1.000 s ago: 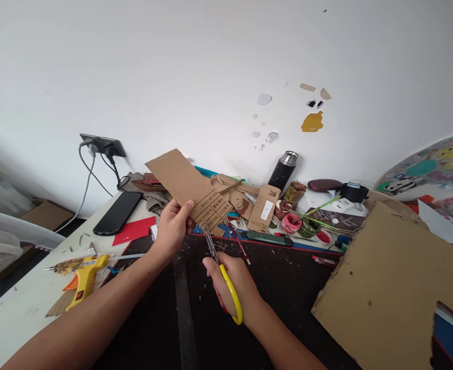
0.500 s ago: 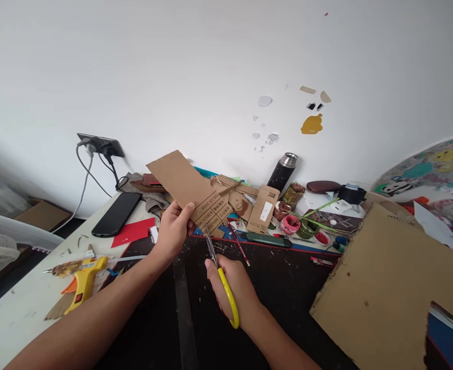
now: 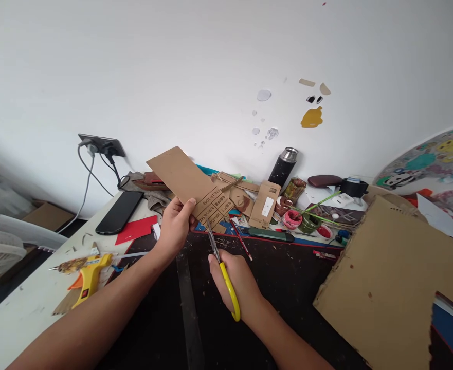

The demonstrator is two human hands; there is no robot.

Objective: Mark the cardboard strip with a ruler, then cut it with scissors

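The left hand (image 3: pixel 176 223) is bare, with a smooth back and a rounded thumb tip, its nails too small to make out clearly; just behind it the left forearm (image 3: pixel 106 308) is bare too, slim next to the hand and broadening steadily farther from it, with even, unbroken edges. The right hand (image 3: pixel 237 280) is likewise bare, its back broad and gently rounded, most of its fingers hidden from view. Behind that hand the right forearm (image 3: pixel 282 329), also bare, starts narrow and thickens away from it.
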